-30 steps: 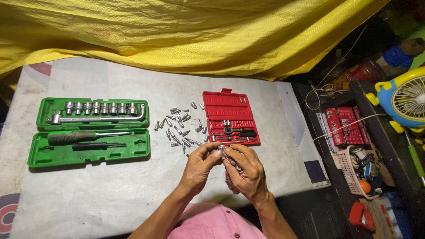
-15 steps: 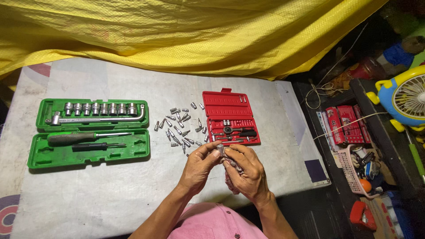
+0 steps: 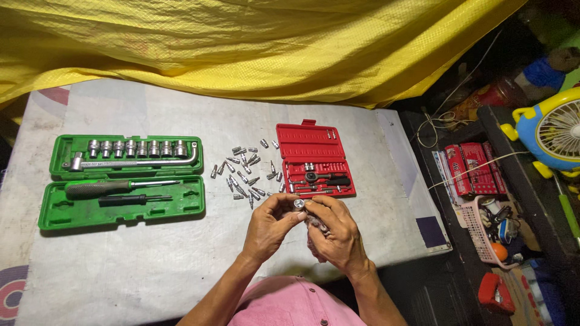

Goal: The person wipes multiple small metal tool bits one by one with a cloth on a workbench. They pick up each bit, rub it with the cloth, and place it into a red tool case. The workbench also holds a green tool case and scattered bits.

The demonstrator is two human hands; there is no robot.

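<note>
My left hand and my right hand meet over the near part of the table, just below the red case. Between their fingertips they pinch a small shiny metal socket. My right hand also seems to hold a bit of cloth in its palm. The open red tool case holds a small ratchet and bits. Several loose silver bits and sockets lie scattered to its left. An open green tool case at the left holds a row of sockets, an L-bar and screwdrivers.
A grey-white table carries everything, and a yellow tarp hangs along its far edge. Right of the table sit a red box, a pink basket of odds and ends and a yellow-blue fan.
</note>
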